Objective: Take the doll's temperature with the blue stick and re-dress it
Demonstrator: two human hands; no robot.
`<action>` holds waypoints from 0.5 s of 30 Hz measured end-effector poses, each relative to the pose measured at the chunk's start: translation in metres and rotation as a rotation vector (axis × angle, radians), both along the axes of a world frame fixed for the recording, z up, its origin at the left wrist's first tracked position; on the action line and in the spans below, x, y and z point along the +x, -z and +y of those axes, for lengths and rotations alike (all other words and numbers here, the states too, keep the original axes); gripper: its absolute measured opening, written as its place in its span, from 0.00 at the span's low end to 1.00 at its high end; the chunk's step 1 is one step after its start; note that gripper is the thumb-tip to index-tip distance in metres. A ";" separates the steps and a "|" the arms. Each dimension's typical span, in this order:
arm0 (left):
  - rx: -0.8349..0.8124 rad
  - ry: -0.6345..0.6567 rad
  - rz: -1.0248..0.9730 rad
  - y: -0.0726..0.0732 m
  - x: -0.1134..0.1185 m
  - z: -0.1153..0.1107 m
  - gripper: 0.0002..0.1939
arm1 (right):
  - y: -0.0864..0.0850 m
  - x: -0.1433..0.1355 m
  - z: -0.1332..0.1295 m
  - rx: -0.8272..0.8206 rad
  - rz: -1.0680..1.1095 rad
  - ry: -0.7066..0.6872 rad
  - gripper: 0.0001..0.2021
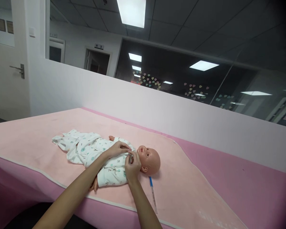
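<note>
A baby doll (153, 161) lies on its back, head to the right, dressed in a white printed outfit (85, 148). My left hand (117, 149) rests on the doll's chest, its fingers bent together near the collar. Beside it, my right hand (132, 163) is closed at the neckline, close to the doll's chin. The fingertips of both hands nearly meet there; what they pinch is too small to make out. A thin clear stick with a blue end (153, 194) lies below the doll's head.
A pale pink mat (193, 190) with a white edge covers the darker pink surface (219, 163). Behind it stands a white low wall (105, 92) under a window with heart stickers. A door (8, 73) is at the far left.
</note>
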State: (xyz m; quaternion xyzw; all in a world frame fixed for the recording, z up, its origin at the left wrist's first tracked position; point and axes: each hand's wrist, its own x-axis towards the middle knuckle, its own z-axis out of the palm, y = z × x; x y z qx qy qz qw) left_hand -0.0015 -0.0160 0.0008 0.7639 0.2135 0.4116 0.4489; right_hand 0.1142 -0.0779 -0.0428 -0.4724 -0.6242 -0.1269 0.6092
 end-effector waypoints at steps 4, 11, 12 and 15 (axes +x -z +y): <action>-0.004 0.024 0.027 -0.004 -0.002 -0.005 0.11 | 0.000 -0.001 -0.001 0.015 -0.005 0.009 0.08; 0.009 0.127 0.075 -0.009 -0.009 -0.008 0.13 | -0.004 -0.002 -0.002 -0.042 0.074 0.067 0.07; 0.013 0.138 0.083 -0.010 -0.010 -0.009 0.13 | -0.004 -0.002 -0.002 -0.037 0.073 0.067 0.07; 0.007 0.164 0.074 -0.012 -0.012 -0.010 0.15 | -0.004 -0.002 -0.001 -0.014 0.076 0.055 0.06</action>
